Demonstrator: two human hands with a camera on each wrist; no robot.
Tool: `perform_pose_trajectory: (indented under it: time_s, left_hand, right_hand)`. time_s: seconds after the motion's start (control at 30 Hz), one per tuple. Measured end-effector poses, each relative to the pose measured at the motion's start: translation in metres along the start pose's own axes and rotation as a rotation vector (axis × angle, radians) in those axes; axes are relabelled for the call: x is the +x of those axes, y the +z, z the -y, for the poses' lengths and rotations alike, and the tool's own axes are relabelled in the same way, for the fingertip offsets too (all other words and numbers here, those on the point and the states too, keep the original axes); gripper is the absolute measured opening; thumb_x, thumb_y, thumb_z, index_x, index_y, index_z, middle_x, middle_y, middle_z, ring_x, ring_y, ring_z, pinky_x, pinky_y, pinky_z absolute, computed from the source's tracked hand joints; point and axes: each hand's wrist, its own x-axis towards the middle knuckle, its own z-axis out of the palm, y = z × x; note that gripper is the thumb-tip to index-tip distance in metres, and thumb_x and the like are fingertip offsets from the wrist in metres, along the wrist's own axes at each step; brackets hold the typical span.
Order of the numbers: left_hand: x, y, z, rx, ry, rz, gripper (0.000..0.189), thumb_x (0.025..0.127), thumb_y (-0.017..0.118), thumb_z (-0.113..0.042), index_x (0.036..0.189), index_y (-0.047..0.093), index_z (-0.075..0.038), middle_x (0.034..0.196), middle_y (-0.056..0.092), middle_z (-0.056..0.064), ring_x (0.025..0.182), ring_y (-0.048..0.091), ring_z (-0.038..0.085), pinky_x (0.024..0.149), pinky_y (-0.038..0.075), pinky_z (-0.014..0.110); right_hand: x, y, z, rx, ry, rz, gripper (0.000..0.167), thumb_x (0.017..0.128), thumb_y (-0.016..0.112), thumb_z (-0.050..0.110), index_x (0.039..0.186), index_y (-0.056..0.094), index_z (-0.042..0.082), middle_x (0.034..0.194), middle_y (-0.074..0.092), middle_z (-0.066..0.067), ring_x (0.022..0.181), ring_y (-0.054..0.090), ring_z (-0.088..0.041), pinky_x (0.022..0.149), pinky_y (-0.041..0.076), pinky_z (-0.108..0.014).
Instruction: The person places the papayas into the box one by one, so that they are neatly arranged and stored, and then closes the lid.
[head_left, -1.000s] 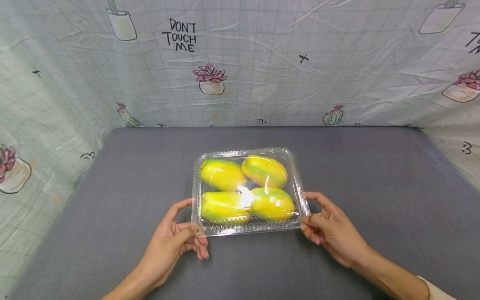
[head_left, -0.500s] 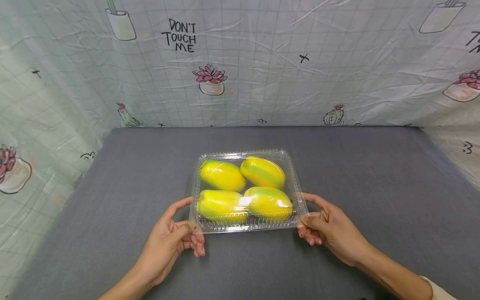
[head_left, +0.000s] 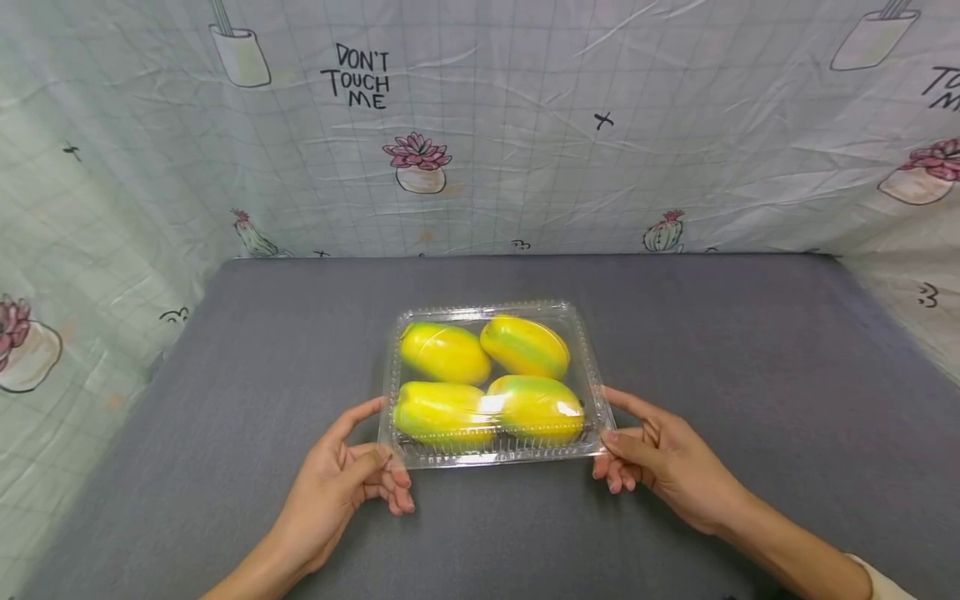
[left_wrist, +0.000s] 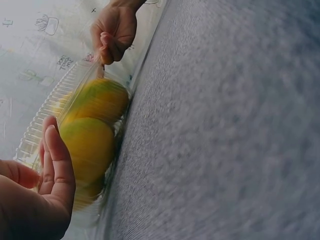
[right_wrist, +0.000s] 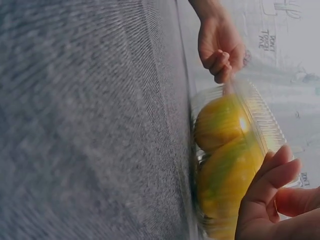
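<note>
A clear plastic clamshell box point(head_left: 495, 457) with its lid down lies at the middle of the grey table. Through the lid show several yellow-green mangoes point(head_left: 444, 353), laid in two rows. My left hand point(head_left: 330, 483) pinches the box's near left corner, thumb on top of the rim and index finger along the side. At the near right corner, my right hand point(head_left: 671, 467) pinches the rim likewise. Both wrist views show the box point(left_wrist: 107, 200) low against the table surface, with the mangoes point(right_wrist: 227, 175) seen through its side wall.
Grey cloth covers the table point(head_left: 750, 350). Behind it and along both sides hangs a pale curtain point(head_left: 517, 150) printed with potted plants and lettering.
The box has come down slightly and shifted a little to the left, both hands keeping their hold on its corners. Over the last half second it has hardly moved.
</note>
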Motion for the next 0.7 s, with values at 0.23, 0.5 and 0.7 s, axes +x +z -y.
perform_pose_trajectory:
  time_s: [0.23,0.5,0.7]
  left_hand:
    - [0.0006,-0.0006,-0.0008,-0.002,0.004,0.012,0.062,0.099,0.050,-0.006,0.148,0.012,-0.001,0.081,0.064,0.017,0.066,0.066,0.028,0.061,0.055,0.040]
    - [0.0011,-0.0009,0.0012,-0.023,0.013,0.034,0.061,0.102,0.046,-0.012,0.149,0.009,-0.001,0.089,0.064,0.023,0.076,0.068,0.033,0.070,0.055,0.046]
    - [0.0006,-0.0020,-0.0026,0.029,-0.037,0.007,0.058,0.103,0.045,-0.020,0.148,0.013,-0.003,0.092,0.063,0.028,0.079,0.068,0.037,0.073,0.054,0.047]
  right_hand:
    - [0.0023,0.0003,0.0012,0.004,0.029,-0.023,0.067,0.100,0.049,0.008,0.148,0.005,-0.008,0.086,0.069,-0.013,0.069,0.064,-0.017,0.065,0.053,-0.026]
    - [0.0031,-0.0012,0.0042,-0.014,0.107,-0.010,0.065,0.104,0.044,0.019,0.150,0.003,-0.003,0.098,0.066,-0.020,0.086,0.066,-0.029,0.076,0.054,-0.033]
    - [0.0011,-0.0050,0.0070,-0.149,0.149,-0.057,0.061,0.105,0.039,0.027,0.151,0.008,0.001,0.105,0.063,-0.025,0.092,0.064,-0.034,0.081,0.053,-0.036]
